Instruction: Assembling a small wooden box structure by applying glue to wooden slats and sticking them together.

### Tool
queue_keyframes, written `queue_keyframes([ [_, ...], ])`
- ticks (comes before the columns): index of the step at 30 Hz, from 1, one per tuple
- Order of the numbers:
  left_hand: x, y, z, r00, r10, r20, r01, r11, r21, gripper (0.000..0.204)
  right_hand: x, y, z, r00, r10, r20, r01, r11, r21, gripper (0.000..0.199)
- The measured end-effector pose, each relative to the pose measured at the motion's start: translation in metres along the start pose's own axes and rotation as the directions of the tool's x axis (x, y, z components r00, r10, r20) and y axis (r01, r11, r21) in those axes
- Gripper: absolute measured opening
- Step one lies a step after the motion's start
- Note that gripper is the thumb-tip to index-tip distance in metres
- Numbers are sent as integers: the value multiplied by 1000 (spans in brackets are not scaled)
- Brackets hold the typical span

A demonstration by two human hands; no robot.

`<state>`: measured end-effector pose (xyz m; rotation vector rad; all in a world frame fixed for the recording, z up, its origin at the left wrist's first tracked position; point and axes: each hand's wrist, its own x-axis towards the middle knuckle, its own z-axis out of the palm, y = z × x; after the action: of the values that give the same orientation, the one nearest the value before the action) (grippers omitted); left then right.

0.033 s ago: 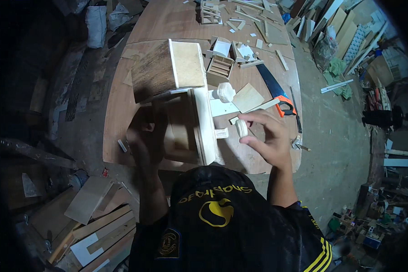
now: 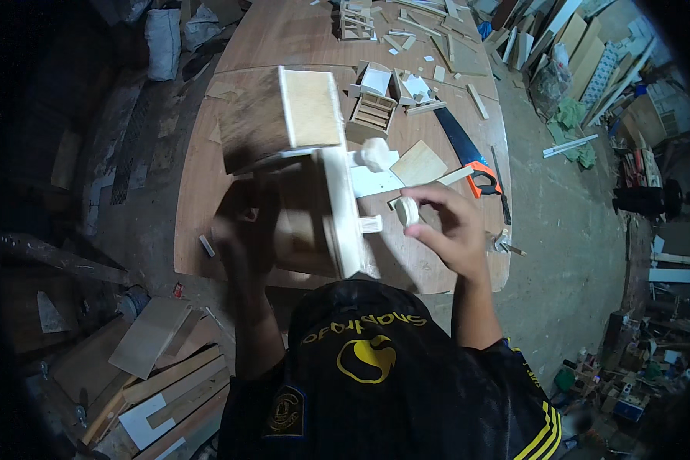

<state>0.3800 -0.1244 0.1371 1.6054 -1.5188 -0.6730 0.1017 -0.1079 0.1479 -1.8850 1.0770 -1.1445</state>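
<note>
I see a person's own two hands at work over a rounded plywood tabletop [image 2: 207,230], seen from above. The other picture, taken at the same instant, shows the same arrangement, so nothing has shifted. I judge the work to be paused mid-fitting.

The pale plywood assembly [image 2: 322,199], a box-like piece with a tall upright panel, sits just left of centre. The left hand [image 2: 241,238] is at its 9 o'clock side, against the shaded face. That hand is dark and blurred, and I cannot tell whether its fingers are clenched or only resting there.

The right hand [image 2: 448,226] is at 3 o'clock from the assembly. Its thumb and fingertips pinch a small wooden block [image 2: 408,211], which is close to a short peg [image 2: 370,224] jutting from the panel but apart from it.

At 1 o'clock lies a handsaw with an orange handle [image 2: 468,153]. At 12 o'clock stands a small slatted wooden crate [image 2: 372,115] among offcuts.

The assembly's lower end is hidden behind the dark cap [image 2: 360,337] at 6 o'clock. Its left face is lost in shadow, and I cannot tell whether it rests on the table or is held above it.
</note>
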Motion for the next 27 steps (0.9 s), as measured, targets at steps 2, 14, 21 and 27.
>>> queue_keyframes([
  [2, -5, -54, -8, 989, -142, -44, 108, 893, -437, 21, 0, 27, 23, 973, 232, -20, -199, 873, 446, 41],
  [14, -61, -129, -66, 967, -149, -208, 172, 980, 97, 27, -130, 240, 125, 714, 688, 126, -680, 725, -109, 31],
  [21, -39, -94, -12, 985, -144, -95, 155, 980, 125, 18, -169, 245, 86, 824, 549, -140, -558, 744, -368, 39],
  [27, -27, -59, 55, 988, -154, 0, 150, 962, -229, 17, -216, 181, -11, 387, 365, -847, -827, 543, -144, 40],
])
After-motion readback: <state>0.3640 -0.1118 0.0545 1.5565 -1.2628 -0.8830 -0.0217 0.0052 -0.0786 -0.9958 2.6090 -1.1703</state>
